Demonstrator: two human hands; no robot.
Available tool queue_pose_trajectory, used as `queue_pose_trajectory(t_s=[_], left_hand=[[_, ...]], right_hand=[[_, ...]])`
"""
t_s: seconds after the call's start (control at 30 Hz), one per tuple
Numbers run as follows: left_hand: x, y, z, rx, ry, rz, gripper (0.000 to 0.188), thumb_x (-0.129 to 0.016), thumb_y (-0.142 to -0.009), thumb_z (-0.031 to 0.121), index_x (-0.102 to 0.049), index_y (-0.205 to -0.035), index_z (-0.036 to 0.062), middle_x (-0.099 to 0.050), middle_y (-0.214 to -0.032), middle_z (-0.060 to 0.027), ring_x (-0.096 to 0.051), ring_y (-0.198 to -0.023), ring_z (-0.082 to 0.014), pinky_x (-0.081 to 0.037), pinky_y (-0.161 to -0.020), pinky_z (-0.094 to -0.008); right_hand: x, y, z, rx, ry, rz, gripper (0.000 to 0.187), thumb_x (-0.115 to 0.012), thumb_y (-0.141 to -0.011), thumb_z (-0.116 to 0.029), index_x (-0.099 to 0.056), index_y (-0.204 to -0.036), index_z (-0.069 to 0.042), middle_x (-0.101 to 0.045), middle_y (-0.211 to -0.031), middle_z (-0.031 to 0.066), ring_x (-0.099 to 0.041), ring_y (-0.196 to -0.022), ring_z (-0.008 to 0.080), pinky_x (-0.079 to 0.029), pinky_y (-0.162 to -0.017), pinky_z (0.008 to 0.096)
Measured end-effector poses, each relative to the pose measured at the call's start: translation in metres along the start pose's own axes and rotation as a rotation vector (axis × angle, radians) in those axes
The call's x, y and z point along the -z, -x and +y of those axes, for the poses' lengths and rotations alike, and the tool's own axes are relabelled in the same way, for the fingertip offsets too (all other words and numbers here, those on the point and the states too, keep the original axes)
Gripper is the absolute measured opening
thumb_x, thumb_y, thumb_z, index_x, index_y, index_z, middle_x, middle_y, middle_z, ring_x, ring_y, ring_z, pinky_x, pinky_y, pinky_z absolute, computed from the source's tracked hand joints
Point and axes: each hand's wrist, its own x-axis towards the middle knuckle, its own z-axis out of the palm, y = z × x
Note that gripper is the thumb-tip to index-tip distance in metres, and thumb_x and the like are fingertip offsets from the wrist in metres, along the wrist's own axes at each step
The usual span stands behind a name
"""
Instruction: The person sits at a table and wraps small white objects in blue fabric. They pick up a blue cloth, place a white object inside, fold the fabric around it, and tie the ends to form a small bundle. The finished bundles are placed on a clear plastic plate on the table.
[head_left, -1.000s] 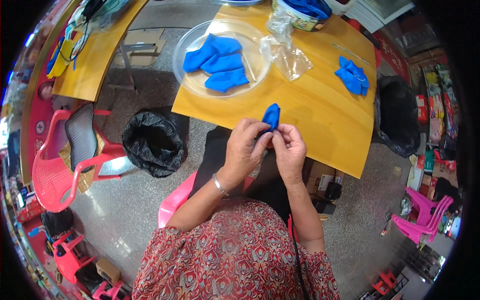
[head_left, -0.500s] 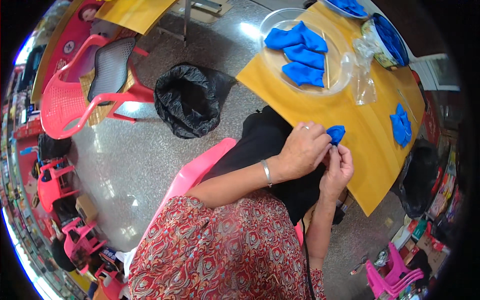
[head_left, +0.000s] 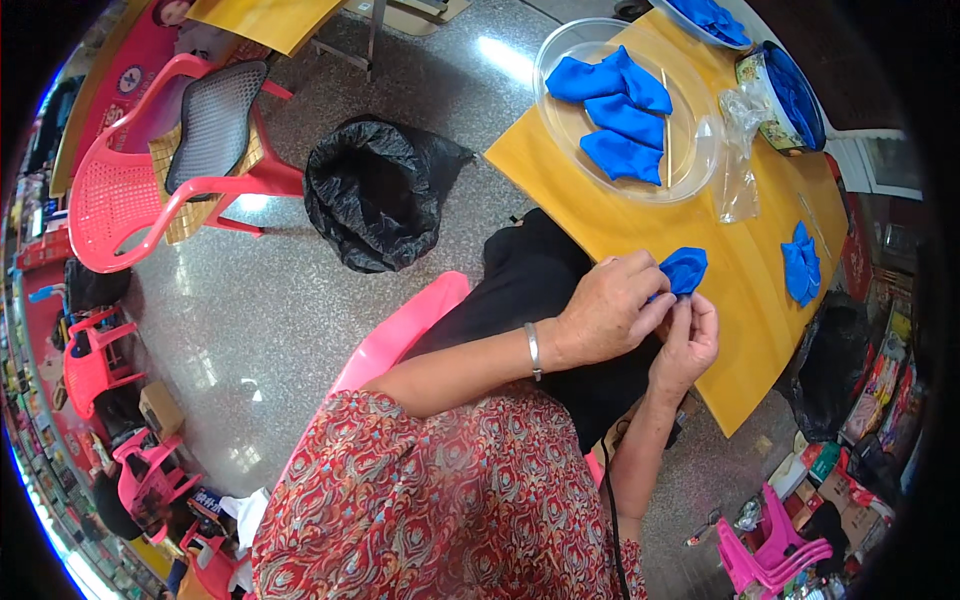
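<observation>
Two hands meet over the near edge of the yellow table (head_left: 640, 215). Left hand (head_left: 608, 318) pinches a small folded blue piece (head_left: 685, 270) between thumb and fingertips, closed firmly on it; right hand (head_left: 686, 345) comes up from below, fingertips closed on the piece's lower edge. Piece is held just above the tabletop, close to the body, probably so both hands can work the fold at short reach.

Clear round tray (head_left: 690, 170) farther back on the table holds several larger blue pieces (head_left: 618, 115), within arm's reach. One finished-looking blue shape (head_left: 800, 265) lies apart to the right. Black bag (head_left: 375, 190) stands open on the floor beside the table, near a red chair (head_left: 150, 170).
</observation>
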Motion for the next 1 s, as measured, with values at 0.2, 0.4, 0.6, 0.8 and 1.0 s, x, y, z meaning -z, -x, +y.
queue_pose_trajectory(t_s=[0.2, 0.4, 0.6, 0.8, 1.0], left_hand=[[0.095, -0.011, -0.027, -0.030, -0.158, -0.075, 0.009, -0.069, -0.082, 0.006, -0.062, -0.081, 0.0010, -0.060, -0.079, -0.0132, -0.060, -0.071, -0.0291, -0.048, -0.062, -0.0356], [0.208, 0.036, -0.162, 0.471, -0.583, -0.139, 0.019, -0.064, -0.085, 0.020, -0.063, -0.085, 0.0004, -0.059, -0.082, -0.0176, -0.061, -0.080, -0.0357, -0.048, -0.072, -0.0431], [0.242, 0.114, -0.319, 0.658, -0.765, 0.034, 0.019, -0.063, -0.081, 0.012, -0.062, -0.096, 0.0011, -0.061, -0.090, -0.0203, -0.060, -0.089, -0.0379, -0.049, -0.080, -0.0446], [0.242, 0.149, -0.475, 0.961, -0.890, 0.031, 0.023, -0.055, -0.080, 0.003, -0.063, -0.100, -0.0062, -0.061, -0.107, -0.0286, -0.061, -0.096, -0.0450, -0.052, -0.080, -0.0477], [0.220, 0.133, -0.534, 1.191, -0.837, -0.156, 0.024, -0.054, -0.082, 0.005, -0.063, -0.101, -0.0055, -0.062, -0.107, -0.0272, -0.061, -0.096, -0.0434, -0.052, -0.081, -0.0466]], right_hand=[[0.022, -0.036, 0.007, -0.055, 0.061, -0.048, 0.013, -0.061, -0.095, -0.010, -0.063, -0.103, 0.001, -0.063, -0.083, 0.0002, -0.057, -0.069, 0.0051, -0.048, -0.063, 0.0197], [0.022, -0.050, 0.010, -0.038, 0.085, 0.012, 0.012, -0.059, -0.096, -0.008, -0.061, -0.102, 0.001, -0.059, -0.077, -0.0017, -0.051, -0.063, 0.0036, -0.041, -0.056, 0.0190], [0.024, -0.045, 0.031, 0.039, 0.117, 0.139, 0.012, -0.056, -0.096, -0.007, -0.060, -0.105, 0.000, -0.059, -0.080, -0.0001, -0.052, -0.065, 0.0054, -0.041, -0.056, 0.0194], [0.046, -0.035, 0.047, 0.052, 0.214, 0.234, 0.015, -0.056, -0.094, -0.007, -0.059, -0.108, 0.000, -0.062, -0.093, 0.0027, -0.056, -0.075, 0.0088, -0.046, -0.062, 0.0221], [0.024, -0.037, 0.027, -0.012, 0.296, 0.247, 0.012, -0.056, -0.095, -0.005, -0.059, -0.105, -0.001, -0.063, -0.094, 0.0033, -0.057, -0.076, 0.0086, -0.047, -0.063, 0.0225]])
